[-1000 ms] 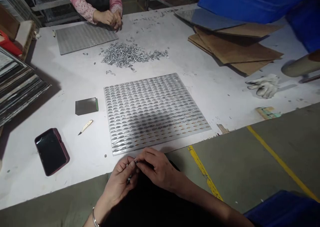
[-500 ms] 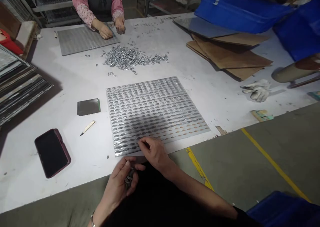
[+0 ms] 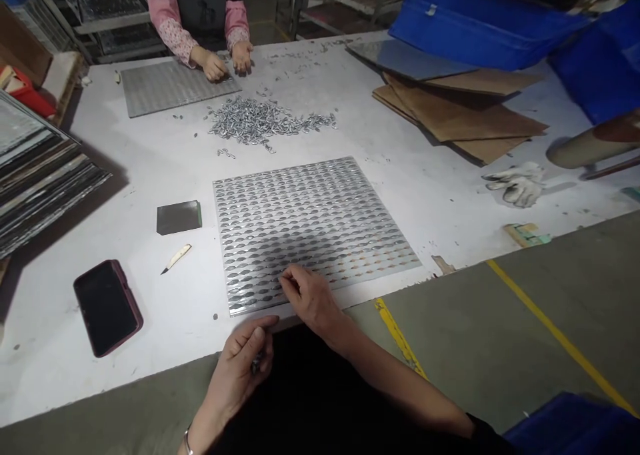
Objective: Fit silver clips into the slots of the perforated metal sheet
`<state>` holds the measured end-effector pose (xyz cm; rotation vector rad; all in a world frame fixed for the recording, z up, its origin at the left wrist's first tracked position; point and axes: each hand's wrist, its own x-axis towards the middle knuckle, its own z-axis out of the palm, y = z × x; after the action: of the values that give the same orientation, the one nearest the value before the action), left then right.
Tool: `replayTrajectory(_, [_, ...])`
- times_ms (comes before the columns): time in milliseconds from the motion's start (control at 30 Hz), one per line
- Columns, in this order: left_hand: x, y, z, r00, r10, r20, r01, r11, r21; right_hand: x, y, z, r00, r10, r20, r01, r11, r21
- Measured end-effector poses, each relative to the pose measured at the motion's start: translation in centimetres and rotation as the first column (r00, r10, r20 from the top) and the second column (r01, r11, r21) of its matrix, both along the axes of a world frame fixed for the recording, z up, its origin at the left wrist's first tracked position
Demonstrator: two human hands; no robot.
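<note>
My left hand (image 3: pixel 245 358) is curled around several small silvery leaf-shaped metal pieces (image 3: pixel 257 361), just below the table's front edge. Fingers of my right hand (image 3: pixel 310 298) are pinched together at the front of a flat sheet (image 3: pixel 295 228) covered with rows of such pieces. Whatever lies between those fingertips is hidden. Towards the sheet's front right, orange-brown marks (image 3: pixel 365 263) show in the rows. Farther back on the table lies a loose heap of metal pieces (image 3: pixel 250 118).
Across the table a co-worker's hands (image 3: pixel 215 67) are over another grey sheet (image 3: pixel 165 89). To my left lie a phone (image 3: pixel 107 308), a small blade-like tool (image 3: pixel 177 258) and a dark square plate (image 3: pixel 179 217). Cardboard (image 3: pixel 460 115), blue bins (image 3: pixel 480 28) and gloves (image 3: pixel 517 185) are right.
My right hand has shifted slightly right and up along the sheet. The fingers of my left hand have closed more around the metal pieces. The view has tilted a little.
</note>
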<state>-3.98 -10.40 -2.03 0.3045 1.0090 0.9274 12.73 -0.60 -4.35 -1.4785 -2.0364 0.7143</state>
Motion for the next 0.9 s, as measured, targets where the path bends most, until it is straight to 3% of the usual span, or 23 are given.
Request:
replayTrajectory(200, [0.5, 0.5, 0.6, 0.99, -0.021, -0.139, 0.029, 0.998, 0.053, -0.1, 0.9, 0.6, 0.998, 0.059, 0.034, -0.058, 0.998, -0.034])
replayTrajectory(333, [0.2, 0.4, 0.4, 0.987, -0.036, -0.156, 0.047, 0.996, 0.069, 0.6, -1.0, 2.3, 0.983, 0.085, -0.161, -0.088, 0.996, -0.01])
replayTrajectory(500, [0.7, 0.0, -0.5, 0.991, -0.003, -0.132, 0.006, 1.0, 0.017, 1.5, -3.8, 4.5, 0.879, 0.24, -0.411, -0.304, 0.948, -0.097])
replayTrajectory(633, [1.8, 0.1, -0.6, 0.998, -0.01, -0.065, 0.01, 1.0, 0.002, 1.7, -4.9, 4.6, 0.827, 0.177, -0.533, -0.324, 0.926, -0.195])
replayTrajectory(800, [2.1, 0.4, 0.4, 1.0, 0.0, 0.018, 0.0, 1.0, -0.022, 2.2, -4.6, 3.7, 0.809, -0.048, -0.585, -0.226, 0.895, -0.385])
replayTrajectory(900, [1.4, 0.3, 0.9, 0.997, 0.051, 0.055, -0.047, 0.997, -0.059, 2.4, -3.4, 2.9, 0.871, -0.042, -0.49, -0.152, 0.925, -0.349])
